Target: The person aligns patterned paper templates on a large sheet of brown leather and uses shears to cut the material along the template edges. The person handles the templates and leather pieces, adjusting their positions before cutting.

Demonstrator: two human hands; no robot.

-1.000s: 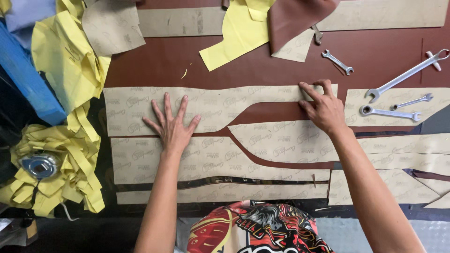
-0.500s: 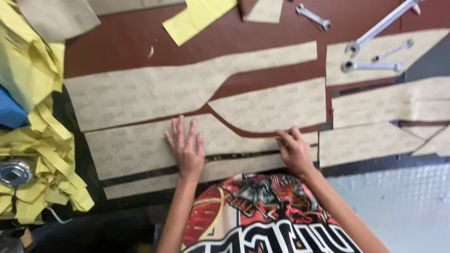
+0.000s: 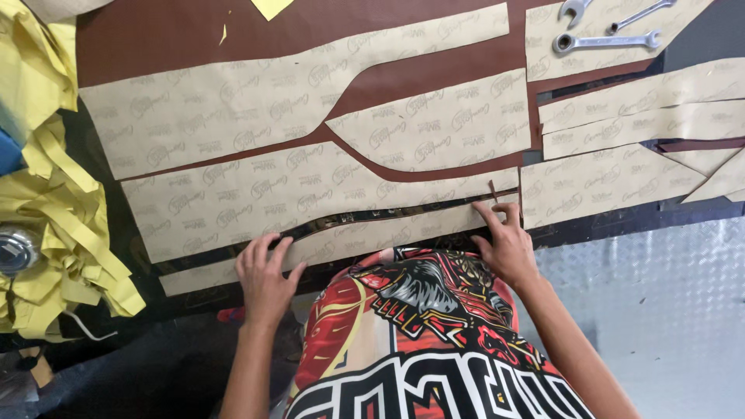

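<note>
Several tan paper pattern pieces lie on a brown sheet (image 3: pixel 171 39). My left hand (image 3: pixel 264 281) rests with fingers apart on the left part of the narrow tan strip (image 3: pixel 365 233) nearest me. My right hand (image 3: pixel 506 244) lies on that strip's right end, its fingertips at the cut edge beside a thin brown sliver (image 3: pixel 493 190) that sticks up. Above the strip lies a long curved tan piece (image 3: pixel 256 194), and above that a larger one (image 3: pixel 256 116). Neither hand holds a tool.
Spanners (image 3: pixel 605 40) lie at the top right on a tan piece. A heap of yellow paper scraps (image 3: pixel 62 240) with a round metal object (image 3: pixel 12 250) sits at the left. A grey tread-plate floor (image 3: pixel 667 310) shows at the lower right. My printed red shirt (image 3: pixel 419 326) fills the bottom centre.
Both hands have drawn back toward me, from the upper and middle tan pieces down to the narrow strip at the near edge. The view has tipped down with them.
</note>
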